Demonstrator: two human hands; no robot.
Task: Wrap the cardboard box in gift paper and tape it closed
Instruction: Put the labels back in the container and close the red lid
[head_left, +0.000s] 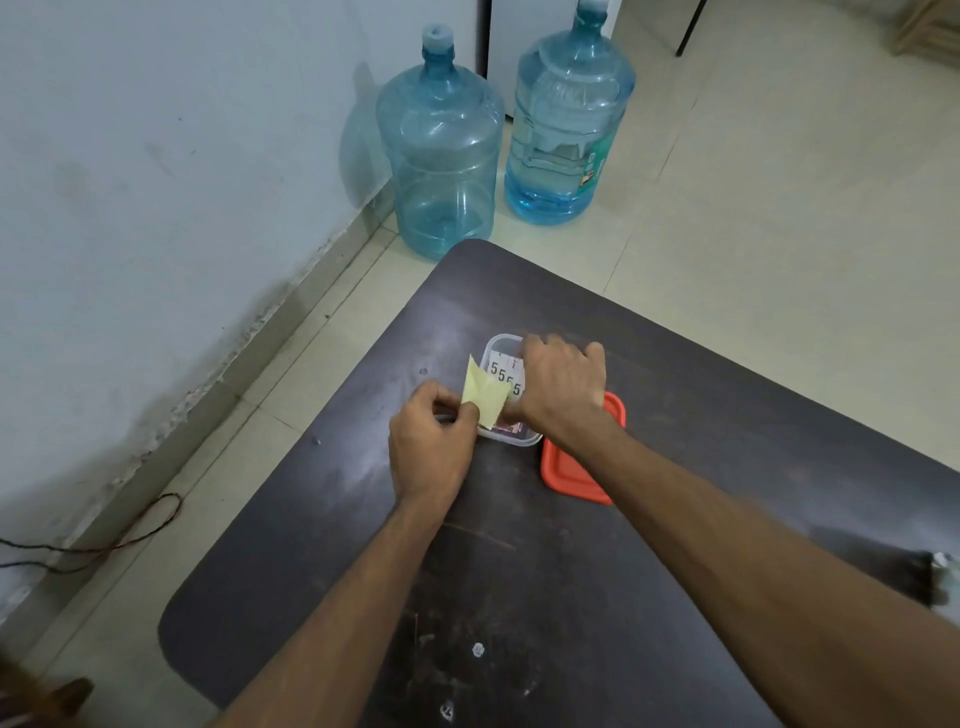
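two bare forearms reach out from the near edge over a dark table (519, 571). its top is scuffed and dusty, with pale smears and rounded corners.

a small clear plastic container (501, 344), rectangular with rounded corners, stands open on the table in front of the hands. inside it lies something white printed with black "5 5 5" (501, 373); whether that is a small box or a card i cannot tell. a reddish bit (506, 427) shows at the near end of the container. a red-orange lid (566, 478), flat and rounded at the corners, lies on the table just beside the container, partly under the right wrist.

the left hand (428, 447) is curled, thumb and fingers pinching a pale yellow piece of paper (485, 397) at its lower end. the paper is thin, creased and folded into a rough v, and stands up over the container's left edge. the right hand (563, 387) is knuckles up over the container with its fingers bent down into it; they are hidden, so i cannot tell whether it has hold of anything.

on the tiled floor beyond the table stand two big blue translucent water jugs. the left jug (441, 156) looks empty, and the right jug (566, 130) has a little water at the bottom. a thin dark cable (130, 530) trails along the foot of the stained wall.
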